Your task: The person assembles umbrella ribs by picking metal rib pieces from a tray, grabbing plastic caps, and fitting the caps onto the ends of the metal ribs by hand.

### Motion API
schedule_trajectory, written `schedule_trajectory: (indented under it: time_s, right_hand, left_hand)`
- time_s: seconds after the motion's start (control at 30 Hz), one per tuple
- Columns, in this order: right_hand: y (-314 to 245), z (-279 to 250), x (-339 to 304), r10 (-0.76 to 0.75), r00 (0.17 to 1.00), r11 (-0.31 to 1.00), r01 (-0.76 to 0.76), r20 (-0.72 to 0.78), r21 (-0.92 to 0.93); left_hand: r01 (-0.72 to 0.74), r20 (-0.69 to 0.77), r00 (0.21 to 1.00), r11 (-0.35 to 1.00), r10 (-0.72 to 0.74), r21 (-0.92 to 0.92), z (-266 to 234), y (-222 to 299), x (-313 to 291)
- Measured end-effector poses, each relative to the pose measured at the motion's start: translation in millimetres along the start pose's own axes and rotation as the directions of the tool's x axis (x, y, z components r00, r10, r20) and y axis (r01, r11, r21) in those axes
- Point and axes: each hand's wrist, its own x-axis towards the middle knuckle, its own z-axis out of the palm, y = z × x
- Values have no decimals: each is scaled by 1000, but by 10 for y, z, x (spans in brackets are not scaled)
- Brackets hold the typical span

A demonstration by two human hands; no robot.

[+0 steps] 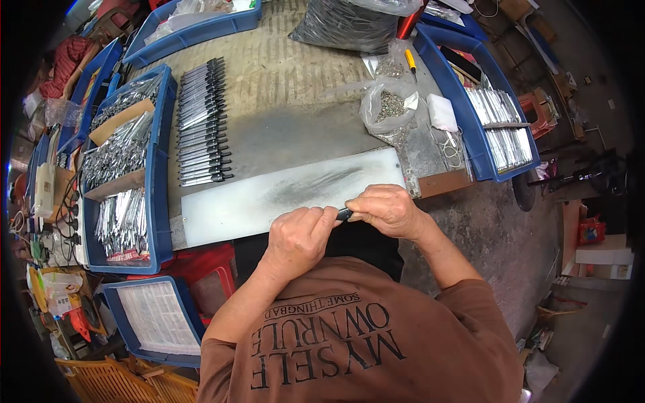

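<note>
Counter (262, 64) worn, darkly stained toward the middle; white board (225, 209) along its near edge, smudged grey. Row of silver-and-black pieces (201, 124) at left; open plastic bag (390, 107) of small metal parts at right. Blue tray (160, 201) on left side; bare floor (484, 228) lower right. Left hand (295, 233): curled, gripping small dark piece (345, 214). Right hand (388, 208): pinching same piece, by board's near edge.

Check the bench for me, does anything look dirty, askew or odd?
The white board along the bench's near edge has a dark grey smudge around its middle; it looks odd because the rest is mostly pale. The slim metal parts beyond look neatly lined up.
</note>
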Motion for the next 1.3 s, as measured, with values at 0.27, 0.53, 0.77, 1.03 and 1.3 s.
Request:
schedule_trajectory:
  time_s: [0.27, 0.53, 0.77, 1.03, 1.3]
  right_hand:
    - [9, 48, -15, -24, 995, 1000, 24, -98, -2]
    - [39, 87, -28, 6, 997, 999, -3, -82, 44]
    - [75, 0, -13, 162, 984, 984, -157, -67, 81]
    - [557, -419, 59, 409, 868, 892, -445, -281, -76]
    - [1047, -690, 257, 414, 869, 818, -486, -272, -307]
  left_hand:
    - [20, -31, 999, 1000, -20, -21, -8, 4, 25]
    - [-15, 11, 1000, 999, 15, 36, -12, -50, 26]
    - [-33, -15, 999, 998, 34, 49, 81, -113, 60]
    - [18, 12, 1000, 1000, -18, 22, 214, -301, 18]
    - [69, 15, 998, 998, -69, 13, 280, -328, -5]
